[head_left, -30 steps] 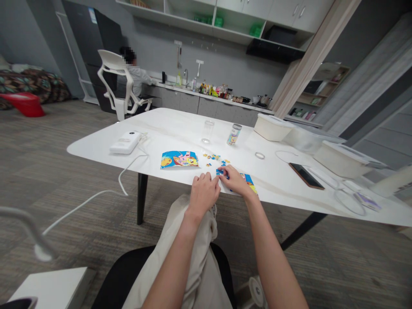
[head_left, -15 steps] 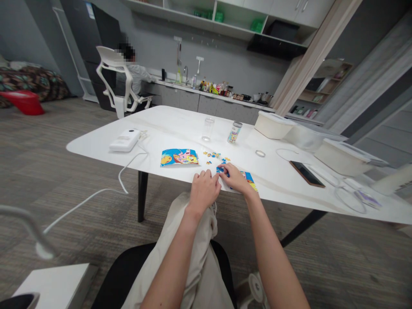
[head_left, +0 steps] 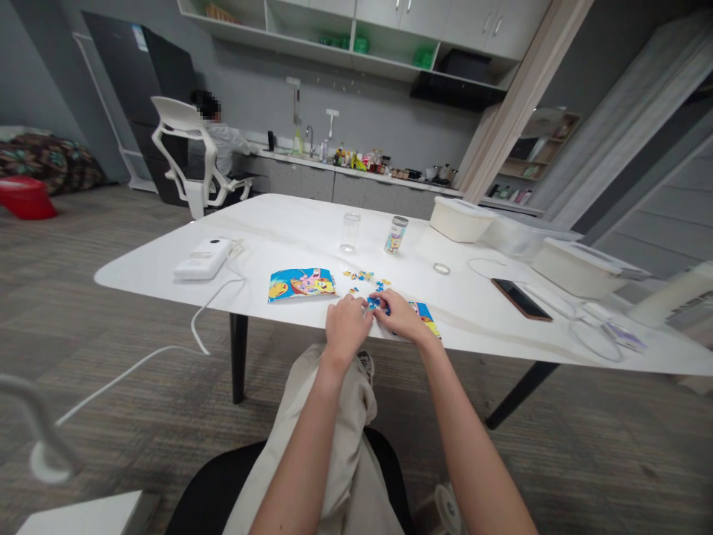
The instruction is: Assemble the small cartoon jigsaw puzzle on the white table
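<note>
My left hand [head_left: 346,325] is closed at the table's front edge, its curled fingertips against blue jigsaw puzzle pieces [head_left: 373,303]. From the other side my right hand [head_left: 402,315] pinches the same pieces between thumb and forefinger. Part of the jigsaw puzzle [head_left: 428,318], blue and yellow, shows beyond the right hand, which covers the rest. Loose puzzle pieces [head_left: 365,276] are scattered just behind the hands. To the left lies a slightly curved picture sheet [head_left: 301,284] with cartoon figures on blue.
Behind the pieces stand a clear jar [head_left: 350,232] and a printed canister [head_left: 395,235]; a ring-shaped lid [head_left: 441,269] lies nearby. A phone [head_left: 521,299], cables and white bins [head_left: 461,220] are on the right, a white device [head_left: 203,259] on the left. A person sits at the far counter.
My two hands have come closer together over the blue pieces, the right hand drawing slightly toward the left. The camera view has shifted a little; the table items look unmoved.
</note>
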Demonstrator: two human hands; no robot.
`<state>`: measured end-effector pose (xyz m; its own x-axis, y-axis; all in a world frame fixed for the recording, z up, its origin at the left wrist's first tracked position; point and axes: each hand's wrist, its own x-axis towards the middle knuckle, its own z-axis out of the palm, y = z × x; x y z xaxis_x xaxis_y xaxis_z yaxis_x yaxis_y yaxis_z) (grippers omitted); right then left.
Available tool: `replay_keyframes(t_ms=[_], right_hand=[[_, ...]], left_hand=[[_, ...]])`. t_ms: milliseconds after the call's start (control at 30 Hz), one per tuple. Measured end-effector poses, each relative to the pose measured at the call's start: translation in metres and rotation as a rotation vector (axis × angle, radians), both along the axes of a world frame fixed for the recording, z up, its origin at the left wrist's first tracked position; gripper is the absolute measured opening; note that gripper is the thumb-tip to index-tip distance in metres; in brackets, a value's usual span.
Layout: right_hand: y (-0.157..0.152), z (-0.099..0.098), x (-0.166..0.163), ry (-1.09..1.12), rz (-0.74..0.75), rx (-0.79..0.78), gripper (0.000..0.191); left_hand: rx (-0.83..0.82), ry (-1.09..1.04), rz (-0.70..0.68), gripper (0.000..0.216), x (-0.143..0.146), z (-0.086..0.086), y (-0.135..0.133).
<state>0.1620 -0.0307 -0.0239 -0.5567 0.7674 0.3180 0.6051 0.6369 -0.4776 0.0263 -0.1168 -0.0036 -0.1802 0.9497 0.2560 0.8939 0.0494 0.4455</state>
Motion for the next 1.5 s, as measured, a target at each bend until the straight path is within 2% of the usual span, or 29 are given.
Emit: replay_keyframes(t_ms=[167,333,500,600,800,933,1067,1133,1233,1367,1500], right_hand=[[-0.003,0.001,-0.002,0.003,-0.004,-0.008,0.031],[-0.002,0.002,-0.001,0.087,0.009,-0.067,0.040],[-0.002,0.005,0.001,0.188,-0.024,-0.184,0.045],[-0.001,0.006,0.002,0.251,-0.031,-0.227,0.043],[0.006,0.005,0.003,0.547,-0.054,-0.405,0.041],[0.011,0.008,0.010,0.767,-0.133,-0.552,0.045],[0.013,0.008,0.012,0.852,-0.207,-0.509,0.041],[0.013,0.006,0.010,0.809,-0.230,-0.470,0.040],[0.010,0.005,0.006,0.695,-0.173,-0.423,0.034],[0.007,0.004,0.004,0.543,-0.092,-0.325,0.021],[0.002,0.004,0.004,0.394,-0.083,-0.210,0.022]], left_hand=[[-0.024,-0.063,0.081,0.024,0.003,0.003,0.004],[-0.026,-0.113,0.114,0.020,0.002,0.001,0.004],[0.014,0.001,-0.001,0.028,0.000,0.001,-0.002],[-0.011,0.041,-0.032,0.026,0.001,0.003,-0.005],[-0.026,-0.072,0.062,0.021,0.003,0.006,-0.001],[-0.110,-0.134,0.096,0.020,0.001,0.010,0.006],[-0.225,-0.174,0.064,0.017,-0.004,0.016,0.014],[-0.267,-0.186,0.036,0.017,-0.007,0.018,0.018],[-0.293,-0.199,0.000,0.016,-0.010,0.018,0.020],[-0.223,-0.200,0.007,0.017,-0.009,0.014,0.015],[-0.086,-0.164,0.086,0.018,-0.004,0.008,0.011]])
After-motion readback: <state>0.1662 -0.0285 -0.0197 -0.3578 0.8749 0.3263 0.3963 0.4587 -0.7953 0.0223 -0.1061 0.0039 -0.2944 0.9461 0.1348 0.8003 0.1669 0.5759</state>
